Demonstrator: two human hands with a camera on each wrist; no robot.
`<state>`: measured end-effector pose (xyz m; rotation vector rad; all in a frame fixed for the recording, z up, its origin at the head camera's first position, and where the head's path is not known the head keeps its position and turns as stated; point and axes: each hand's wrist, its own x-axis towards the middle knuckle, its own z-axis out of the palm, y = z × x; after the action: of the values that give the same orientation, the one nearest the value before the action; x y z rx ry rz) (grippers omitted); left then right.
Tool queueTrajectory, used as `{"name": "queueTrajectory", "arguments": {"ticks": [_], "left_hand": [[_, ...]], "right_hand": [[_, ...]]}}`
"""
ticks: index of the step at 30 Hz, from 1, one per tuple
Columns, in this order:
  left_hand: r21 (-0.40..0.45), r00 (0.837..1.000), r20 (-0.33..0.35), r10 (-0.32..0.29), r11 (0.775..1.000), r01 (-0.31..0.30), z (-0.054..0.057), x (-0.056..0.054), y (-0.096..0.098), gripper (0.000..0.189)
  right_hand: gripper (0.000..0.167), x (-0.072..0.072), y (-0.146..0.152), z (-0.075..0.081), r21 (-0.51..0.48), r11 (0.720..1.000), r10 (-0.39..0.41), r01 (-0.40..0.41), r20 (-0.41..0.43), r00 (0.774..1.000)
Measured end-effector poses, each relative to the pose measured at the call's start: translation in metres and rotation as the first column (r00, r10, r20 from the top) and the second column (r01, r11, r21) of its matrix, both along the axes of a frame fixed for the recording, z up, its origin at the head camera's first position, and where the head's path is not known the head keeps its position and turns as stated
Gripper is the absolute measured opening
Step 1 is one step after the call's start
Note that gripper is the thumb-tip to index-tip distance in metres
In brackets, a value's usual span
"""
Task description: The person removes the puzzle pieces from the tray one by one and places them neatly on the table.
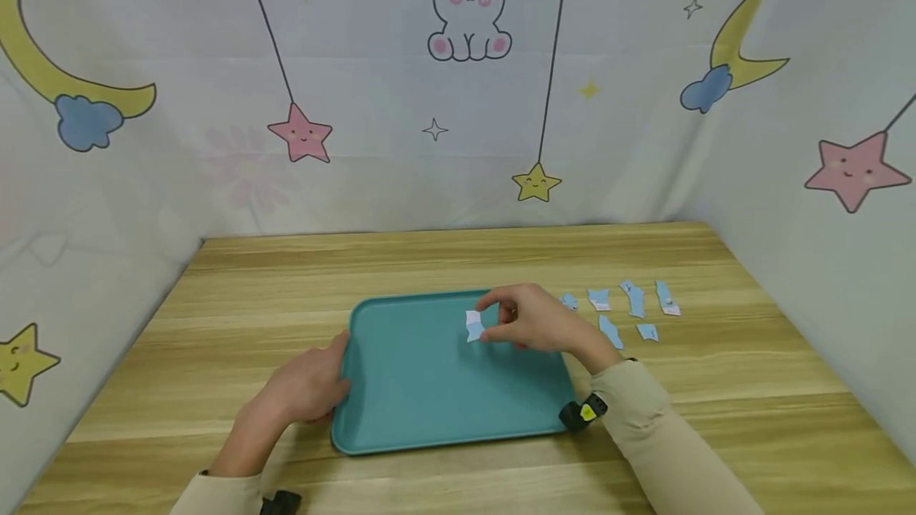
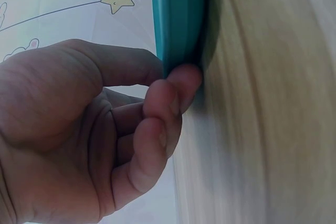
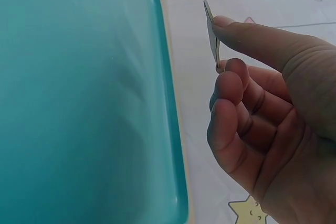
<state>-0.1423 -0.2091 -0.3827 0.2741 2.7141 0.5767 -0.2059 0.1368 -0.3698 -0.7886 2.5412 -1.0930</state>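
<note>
My right hand (image 1: 533, 316) pinches a small flat puzzle piece (image 1: 474, 326), pale pink above and light blue below with wavy edges, between thumb and finger. It is held over the teal tray (image 1: 429, 396), towards the tray's far side. The right wrist view shows the same thin piece (image 3: 212, 35) nearly edge-on, with the other fingers curled below it. At the tray's left edge, my left hand (image 1: 308, 384) grips the rim. In the left wrist view, the thumb and fingertips meet around the tray edge (image 2: 181, 19).
Several more light blue pieces lie on the wooden table (image 1: 716, 412) right of the tray, among them a long piece (image 1: 634, 300) and a small piece (image 1: 647, 332). A white cloth (image 1: 386, 189) with printed stars and a rabbit hangs around the table's back and sides.
</note>
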Motion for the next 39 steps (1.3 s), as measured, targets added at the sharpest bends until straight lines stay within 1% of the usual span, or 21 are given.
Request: {"name": "queueTrajectory", "arguments": {"ticks": [3,10,17,24,28,39], "left_hand": [[0.000,1.000,-0.001,0.000,1.000,0.000,0.000,0.000,0.000,0.074],[0.012,1.000,0.002,-0.001,1.000,0.001,0.001,0.001,0.000,0.074],[0.009,1.000,0.000,0.000,1.000,0.000,0.000,0.001,0.000,0.074],[0.006,1.000,0.001,0.000,1.000,0.000,-0.001,0.000,0.000,0.074],[0.003,1.000,0.003,0.003,1.000,-0.003,-0.001,0.000,0.000,0.074],[0.004,1.000,0.009,0.005,1.000,-0.005,-0.001,-0.001,0.001,0.074]], "right_hand": [[0.041,0.001,0.006,0.000,-0.009,1.000,-0.002,0.002,0.004,1.000],[0.041,0.003,0.018,0.000,-0.013,0.999,-0.036,0.037,0.023,0.999],[0.041,0.006,0.028,0.001,-0.021,0.999,-0.046,0.047,0.020,0.999],[0.039,0.006,0.039,-0.002,-0.018,0.998,-0.054,0.054,0.021,0.998],[0.040,0.007,0.047,-0.003,-0.028,0.998,-0.058,0.059,0.038,0.998],[0.039,0.010,0.062,-0.006,-0.053,0.996,-0.076,0.078,0.044,0.996]]}}
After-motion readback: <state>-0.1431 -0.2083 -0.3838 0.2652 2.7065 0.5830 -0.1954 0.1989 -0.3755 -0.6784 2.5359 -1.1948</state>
